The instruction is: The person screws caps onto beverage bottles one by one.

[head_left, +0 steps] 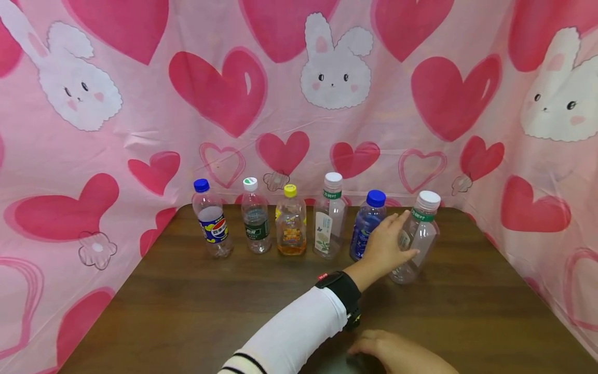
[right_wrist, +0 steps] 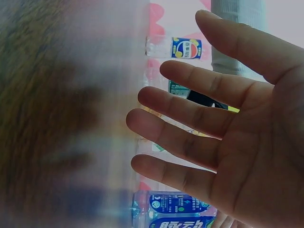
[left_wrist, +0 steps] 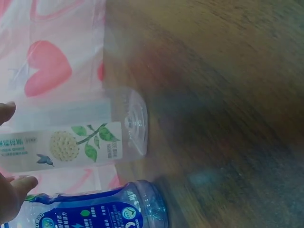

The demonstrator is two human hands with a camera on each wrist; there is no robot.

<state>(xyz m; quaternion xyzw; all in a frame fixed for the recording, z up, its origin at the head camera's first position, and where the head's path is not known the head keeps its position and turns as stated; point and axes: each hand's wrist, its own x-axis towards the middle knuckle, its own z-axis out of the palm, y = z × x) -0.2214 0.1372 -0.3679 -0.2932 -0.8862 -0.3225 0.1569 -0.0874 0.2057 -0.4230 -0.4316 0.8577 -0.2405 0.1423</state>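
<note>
At the right end of a row of bottles, my left hand (head_left: 385, 246) holds a clear plastic bottle (head_left: 422, 239) with a white cap and green neck band, thumb across its near side and fingers on its left. In the left wrist view this bottle (left_wrist: 61, 147) shows a flower-and-leaf label. Just left of it is a blue-capped bottle (head_left: 369, 223) with a blue label, partly hidden by the hand. My right hand (head_left: 397, 353) is low at the table's near side; the right wrist view shows its palm and spread, nearly straight fingers (right_wrist: 185, 76), holding nothing.
Further left along the row stand a similar white-capped clear bottle (head_left: 329, 223), a yellow-capped bottle (head_left: 291, 223) with some amber liquid, a green-labelled bottle (head_left: 256, 223) and a blue-capped cola bottle (head_left: 212, 223). A pink heart-and-rabbit cloth (head_left: 280, 119) hangs behind the brown table (head_left: 196, 306).
</note>
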